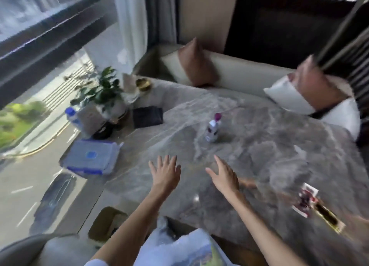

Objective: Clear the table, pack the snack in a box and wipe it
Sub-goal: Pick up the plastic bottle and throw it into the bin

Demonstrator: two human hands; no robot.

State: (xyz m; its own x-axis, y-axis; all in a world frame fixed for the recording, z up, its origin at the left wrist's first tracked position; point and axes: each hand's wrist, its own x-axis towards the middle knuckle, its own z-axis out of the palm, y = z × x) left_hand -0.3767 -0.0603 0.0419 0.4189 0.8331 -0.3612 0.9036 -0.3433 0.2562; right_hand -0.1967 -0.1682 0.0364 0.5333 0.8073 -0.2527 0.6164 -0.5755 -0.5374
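Note:
Both my hands hover flat over the near middle of a grey marble table [259, 146], fingers spread and holding nothing. My left hand [166, 171] is about a hand's width left of my right hand [223, 175]. A clear plastic box with a blue-trimmed lid [90, 157] lies at the table's left edge. A small bottle with a pink cap [212, 129] stands upright in the middle of the table, beyond my hands. A snack packet with red print [305, 201] lies at the right front, beside a dark gold-edged item [327, 216]. The view is blurred.
At the back left stand a potted plant [103, 92], a blue-capped water bottle [72, 116], a folded dark cloth [147, 117] and a gold bowl [143, 84]. A sofa with cushions [196, 66] runs behind the table. A large window is on the left.

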